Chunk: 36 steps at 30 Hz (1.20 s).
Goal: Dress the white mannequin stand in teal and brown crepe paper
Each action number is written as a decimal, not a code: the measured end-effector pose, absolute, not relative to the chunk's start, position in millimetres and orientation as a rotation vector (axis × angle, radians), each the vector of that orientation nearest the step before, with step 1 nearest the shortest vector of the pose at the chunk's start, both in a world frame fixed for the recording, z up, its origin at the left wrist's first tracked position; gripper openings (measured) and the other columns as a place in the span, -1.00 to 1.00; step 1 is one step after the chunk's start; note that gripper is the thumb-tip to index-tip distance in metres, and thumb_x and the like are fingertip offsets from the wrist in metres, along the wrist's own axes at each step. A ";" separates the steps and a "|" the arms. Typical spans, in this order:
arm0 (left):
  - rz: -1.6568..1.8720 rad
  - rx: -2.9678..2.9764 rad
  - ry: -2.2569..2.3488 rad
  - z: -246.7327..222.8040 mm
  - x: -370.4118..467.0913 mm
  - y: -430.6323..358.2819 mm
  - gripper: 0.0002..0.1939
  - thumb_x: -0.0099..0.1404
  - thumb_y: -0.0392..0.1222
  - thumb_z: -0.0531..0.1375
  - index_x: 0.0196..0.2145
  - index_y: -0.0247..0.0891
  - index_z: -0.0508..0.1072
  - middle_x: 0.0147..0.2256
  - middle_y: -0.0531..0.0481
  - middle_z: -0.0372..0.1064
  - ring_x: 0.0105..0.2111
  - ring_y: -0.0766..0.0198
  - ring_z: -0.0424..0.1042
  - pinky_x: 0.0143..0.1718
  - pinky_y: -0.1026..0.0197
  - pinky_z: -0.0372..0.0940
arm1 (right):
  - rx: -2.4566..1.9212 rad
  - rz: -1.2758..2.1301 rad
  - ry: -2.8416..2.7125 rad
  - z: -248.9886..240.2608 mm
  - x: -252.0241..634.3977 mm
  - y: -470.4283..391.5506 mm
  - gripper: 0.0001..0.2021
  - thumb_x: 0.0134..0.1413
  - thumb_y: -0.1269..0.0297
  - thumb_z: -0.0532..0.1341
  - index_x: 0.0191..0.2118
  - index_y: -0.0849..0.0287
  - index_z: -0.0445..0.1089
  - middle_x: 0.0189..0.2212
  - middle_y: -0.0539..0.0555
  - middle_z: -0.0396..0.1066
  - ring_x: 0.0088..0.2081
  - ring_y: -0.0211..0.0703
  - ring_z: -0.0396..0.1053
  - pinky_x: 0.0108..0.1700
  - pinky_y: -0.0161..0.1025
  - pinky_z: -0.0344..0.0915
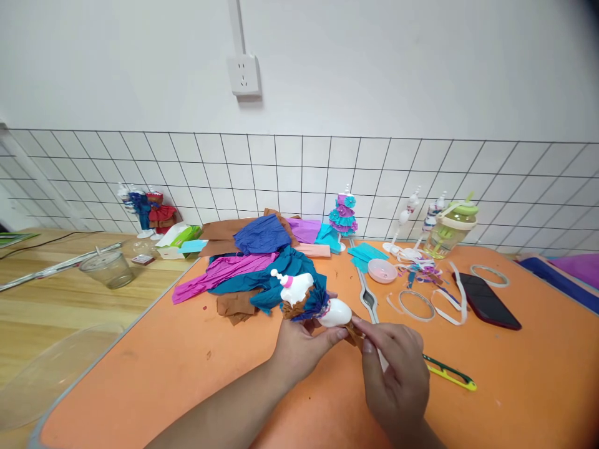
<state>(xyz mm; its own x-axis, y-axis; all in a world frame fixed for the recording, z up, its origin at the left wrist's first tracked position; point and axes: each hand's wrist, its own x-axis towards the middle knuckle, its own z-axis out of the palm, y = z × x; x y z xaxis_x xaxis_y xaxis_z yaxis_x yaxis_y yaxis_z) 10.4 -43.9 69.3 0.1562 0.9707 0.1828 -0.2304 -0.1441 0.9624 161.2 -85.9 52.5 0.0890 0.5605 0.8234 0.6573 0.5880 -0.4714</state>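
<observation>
Tilted across the middle of the head view is a white plastic figurine [336,312] with a knobbed top and a pink band. Blue and brown crepe paper ruffles [316,304] ring its middle. My left hand [302,350] is closed around it from below, thumb along the near side. The fingers of my right hand [397,371] are pinched together at a brown crepe paper strip [354,335] by the rounded white part. Part of the strip and some left fingertips are hidden. Beyond the figurine lie crumpled teal crepe paper [276,277] and magenta crepe paper [234,271].
A green and yellow cutter [452,373] lies right of my right hand. Further off are a phone [486,301], tape rolls [416,305], a pink dish [382,270] and a green-lidded cup [453,227]. A decorated figurine [343,215] stands at the back.
</observation>
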 end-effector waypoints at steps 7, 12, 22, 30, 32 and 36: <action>1.288 1.285 0.842 65.9 7.6 -42.4 -0.45 -0.05 -0.04 0.44 -0.12 -0.29 0.45 -0.13 -0.19 0.50 -0.13 0.04 0.50 -0.05 0.06 0.40 | -0.980 0.502 -1.246 46.1 163.9 -82.5 -0.74 0.24 0.32 0.10 0.02 0.00 0.32 -0.44 -0.03 0.31 -0.42 -0.21 0.31 -0.40 -0.28 0.24; 1.308 1.273 0.936 68.8 7.0 -40.2 -0.47 -0.04 0.00 0.42 -0.13 -0.31 0.48 -0.18 -0.17 0.53 -0.15 0.04 0.51 -0.05 0.06 0.40 | -1.026 0.012 -1.562 52.5 165.5 -86.8 -0.66 0.08 0.12 0.26 -0.03 0.09 0.37 -0.25 0.09 0.40 -0.22 -0.04 0.34 -0.23 -0.16 0.23; 1.371 1.256 0.961 68.2 7.9 -38.9 -0.50 -0.13 -0.05 0.45 -0.22 -0.29 0.48 -0.21 -0.17 0.53 -0.18 0.03 0.52 -0.10 0.08 0.43 | -1.148 -0.135 -1.572 72.5 162.1 -78.8 -0.92 0.07 0.20 0.33 -0.35 0.03 0.46 -0.44 -0.01 0.42 -0.34 -0.11 0.34 -0.28 -0.20 0.17; 1.207 1.307 0.855 63.4 2.7 -39.6 -0.39 -0.11 -0.02 0.46 -0.12 -0.29 0.44 -0.20 -0.16 0.51 -0.18 0.07 0.50 -0.08 0.08 0.38 | -1.232 0.320 -1.505 78.2 170.7 -76.8 -0.81 0.11 0.13 0.25 -0.46 0.07 0.43 -0.42 0.03 0.40 -0.29 -0.09 0.36 -0.22 -0.19 0.22; 1.137 1.291 0.782 65.1 -0.8 -37.6 -0.39 -0.12 -0.04 0.48 -0.12 -0.28 0.43 -0.22 -0.12 0.51 -0.21 0.11 0.49 -0.12 0.12 0.38 | -1.200 0.502 -1.482 78.6 174.1 -73.6 -0.82 0.07 0.10 0.27 -0.42 0.08 0.42 -0.35 0.04 0.41 -0.22 -0.05 0.37 -0.16 -0.18 0.23; 0.940 1.234 0.596 73.5 -9.2 -29.3 -0.39 -0.18 -0.10 0.51 -0.17 -0.29 0.43 -0.31 -0.03 0.49 -0.31 0.23 0.47 -0.27 0.25 0.34 | -1.083 0.990 -1.496 83.5 178.9 -60.8 -0.63 -0.12 0.00 0.38 -0.19 0.06 0.42 -0.17 0.07 0.43 -0.07 0.03 0.34 -0.08 -0.13 0.23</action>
